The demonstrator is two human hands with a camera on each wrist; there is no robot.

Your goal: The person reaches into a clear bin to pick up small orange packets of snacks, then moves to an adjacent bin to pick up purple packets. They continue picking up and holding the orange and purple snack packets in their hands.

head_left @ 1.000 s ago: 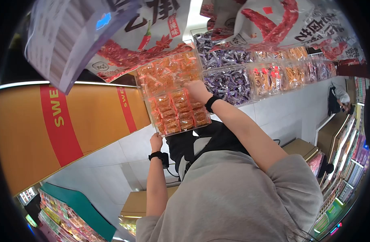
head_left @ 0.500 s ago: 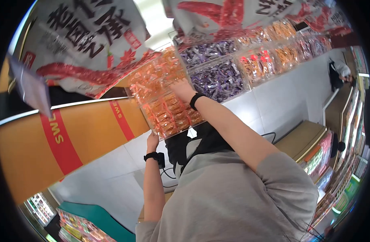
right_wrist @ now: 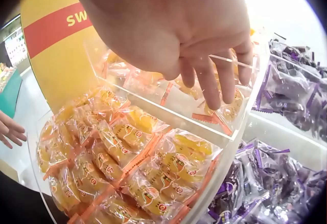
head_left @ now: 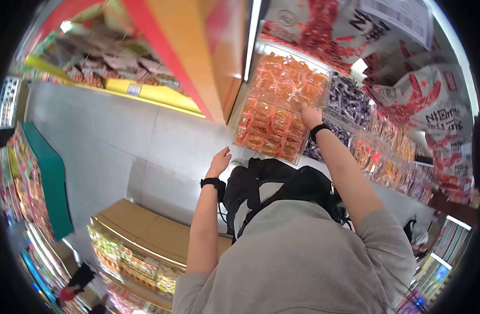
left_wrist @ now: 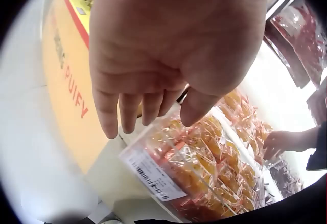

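Note:
Two adjoining clear bins hold orange-wrapped snacks; the front bin has them in neat rows, the rear bin in a looser heap. My right hand is at the divider between them. In the right wrist view this hand reaches over the clear divider, fingers extended downward over the rear packets; whether they touch any is unclear. My left hand is apart from the front bin, holding nothing. In the left wrist view its fingers hang loosely extended near a barcode label.
Purple-wrapped sweets fill bins to the right, with more snack bins beyond. Large printed bags hang above at the right. An orange panel stands left of the bins. Cardboard-topped shelving is at lower left.
My left hand has come away from the front bin's corner. My right hand remains near the divider, its fingers over the rear side. The head view has turned, showing more floor and shelving leftward.

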